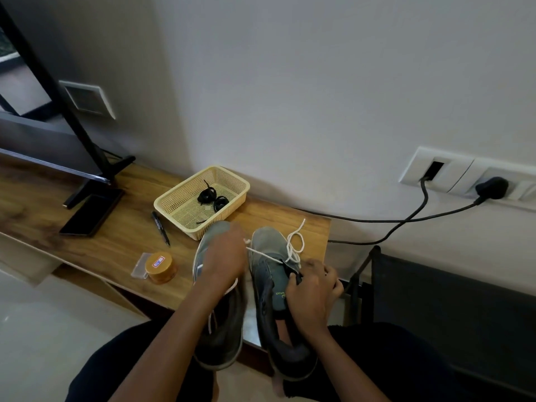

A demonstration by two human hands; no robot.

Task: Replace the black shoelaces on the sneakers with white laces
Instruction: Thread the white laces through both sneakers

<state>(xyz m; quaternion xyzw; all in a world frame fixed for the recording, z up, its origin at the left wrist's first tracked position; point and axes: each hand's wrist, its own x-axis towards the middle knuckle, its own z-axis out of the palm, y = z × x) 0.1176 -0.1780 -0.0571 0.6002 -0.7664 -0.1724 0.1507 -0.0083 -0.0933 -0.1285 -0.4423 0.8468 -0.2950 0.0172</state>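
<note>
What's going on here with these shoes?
A person is threading a white lace through the right-hand sneaker. The left hand pulls one end taut while the right hand grips the shoe's upper. The black laces lie coiled in the basket. The other sneaker lies alongside.

Left sneaker half-hidden; television cropped.

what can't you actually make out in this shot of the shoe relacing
1. Head view: the left hand is motion-blurred, so whether it pinches the white lace is unclear.
2. Head view: that hand covers the eyelets of the left sneaker.
3. Head view: the right hand, gripping the right sneaker, hides its upper eyelets.
4. Head view: the label on the tin is too small to read.
</note>
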